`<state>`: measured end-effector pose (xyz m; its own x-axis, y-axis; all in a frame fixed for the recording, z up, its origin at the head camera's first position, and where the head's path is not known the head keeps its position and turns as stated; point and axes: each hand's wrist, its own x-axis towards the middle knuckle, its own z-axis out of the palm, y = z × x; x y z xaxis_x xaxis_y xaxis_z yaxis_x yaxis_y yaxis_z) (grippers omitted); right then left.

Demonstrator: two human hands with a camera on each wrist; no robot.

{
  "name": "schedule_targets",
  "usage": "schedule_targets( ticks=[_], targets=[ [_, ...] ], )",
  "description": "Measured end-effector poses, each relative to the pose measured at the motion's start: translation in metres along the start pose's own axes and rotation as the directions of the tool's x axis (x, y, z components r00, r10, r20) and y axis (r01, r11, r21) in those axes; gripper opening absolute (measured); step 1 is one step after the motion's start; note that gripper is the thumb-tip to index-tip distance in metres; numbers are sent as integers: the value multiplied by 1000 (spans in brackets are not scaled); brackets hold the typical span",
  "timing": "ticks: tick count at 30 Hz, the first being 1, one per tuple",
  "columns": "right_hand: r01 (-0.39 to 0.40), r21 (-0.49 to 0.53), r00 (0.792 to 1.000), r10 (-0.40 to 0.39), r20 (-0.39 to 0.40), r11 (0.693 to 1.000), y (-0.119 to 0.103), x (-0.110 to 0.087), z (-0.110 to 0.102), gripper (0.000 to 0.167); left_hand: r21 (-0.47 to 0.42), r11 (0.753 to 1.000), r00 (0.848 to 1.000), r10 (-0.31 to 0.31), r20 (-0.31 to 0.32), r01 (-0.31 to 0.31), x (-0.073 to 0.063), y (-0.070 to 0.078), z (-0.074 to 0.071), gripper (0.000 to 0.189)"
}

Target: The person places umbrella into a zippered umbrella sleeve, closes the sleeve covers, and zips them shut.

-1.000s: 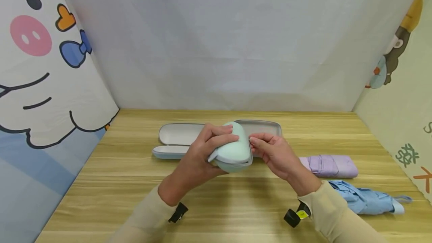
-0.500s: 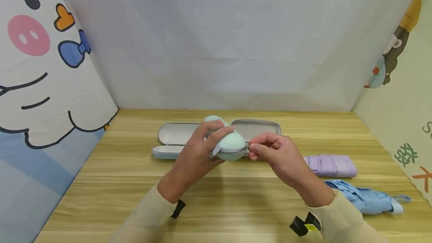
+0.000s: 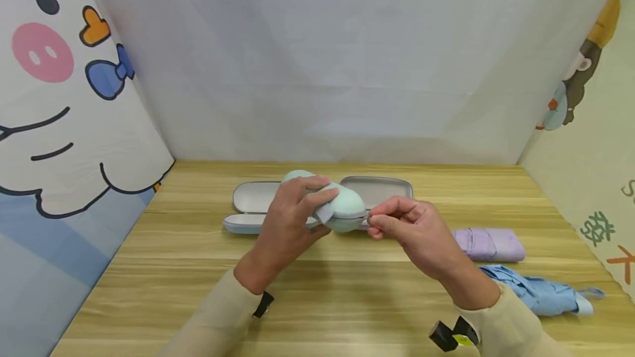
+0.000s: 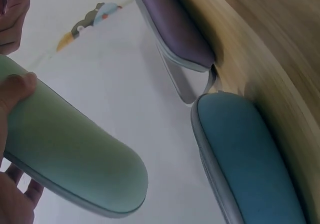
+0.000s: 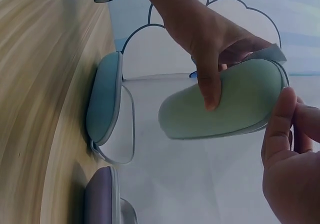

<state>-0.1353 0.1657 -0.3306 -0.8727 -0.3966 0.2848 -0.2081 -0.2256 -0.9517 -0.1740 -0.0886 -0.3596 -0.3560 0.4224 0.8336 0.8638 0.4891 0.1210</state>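
A mint green zip case (image 3: 349, 203), rounded and hard-looking, is held above the table in my left hand (image 3: 290, 219). The left fingers lie over its top, and the thumb is underneath in the head view. A pale grey tab (image 3: 324, 214) sticks out at its near end. My right hand (image 3: 419, 230) pinches a small zipper pull (image 3: 368, 217) at the case's right end, mostly hidden by the fingertips. In the right wrist view the case (image 5: 245, 98) looks closed along the visible seam; the left wrist view shows its smooth side (image 4: 75, 144).
Behind the hands, a blue case (image 3: 243, 225) lies open at left and a purple case (image 4: 175, 28) lies open at right. A folded lilac umbrella (image 3: 496, 244) and a folded light blue umbrella (image 3: 548, 293) lie at the table's right. A white cloth (image 3: 347, 70) hangs behind.
The mint case has shifted left and turned, its end now pointing right. My right hand has come from its far right side round to that end, still pinching.
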Motion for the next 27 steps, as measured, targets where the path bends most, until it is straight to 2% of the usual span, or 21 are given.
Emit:
schedule_targets(
  ticks=[6,14,22,27],
  targets=[
    [74,-55,997,-76,-31,996,-1,-1,4,17,162,986,1000,29,8,-30,3,0,0,82],
    [123,-140,985,-138,-103,983,0,1,15,5,252,968,999,3,49,-16,6,6,2,79],
    [174,-197,959,-211,-188,965,4,3,31,12,336,942,997,-34,71,9,9,14,8,74],
    [188,-166,940,-227,-255,968,11,3,37,19,364,931,994,-54,91,17,9,16,10,68]
  ],
)
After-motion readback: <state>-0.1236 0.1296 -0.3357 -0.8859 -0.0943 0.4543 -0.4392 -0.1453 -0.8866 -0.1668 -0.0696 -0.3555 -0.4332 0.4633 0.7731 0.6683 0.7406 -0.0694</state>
